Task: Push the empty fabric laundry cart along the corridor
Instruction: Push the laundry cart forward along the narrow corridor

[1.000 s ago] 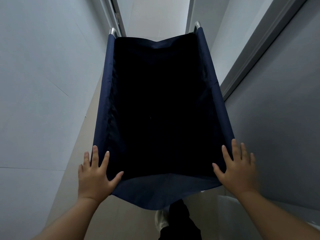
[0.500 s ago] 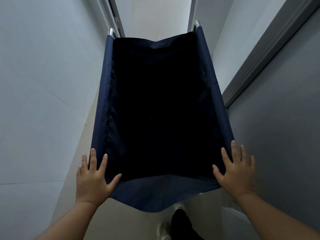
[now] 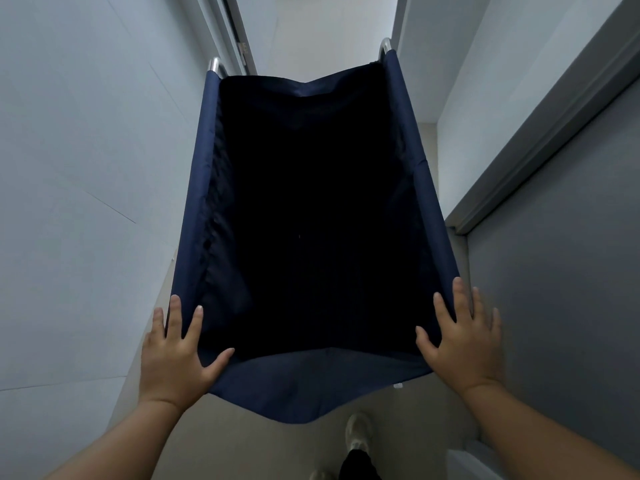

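The navy fabric laundry cart [image 3: 298, 389] fills the middle of the view, its dark inside holding nothing I can see. Two chrome frame ends [image 3: 214, 65] stick out at its far corners. My left hand [image 3: 175, 355] lies flat on the near left corner of the rim, fingers spread, thumb hooked over the near fabric edge. My right hand [image 3: 459, 341] lies flat on the near right corner the same way. Neither hand is wrapped around the rim.
A pale wall [image 3: 76, 202] runs close along the cart's left side. On the right is a grey door [image 3: 561, 306] with its frame [image 3: 519, 161], close to the cart. Light floor [image 3: 311, 32] continues ahead. My shoe [image 3: 358, 433] shows below the cart.
The cart and both hands have advanced along the corridor; the right door frame has come nearer. My feet have stepped forward under the cart's near edge.
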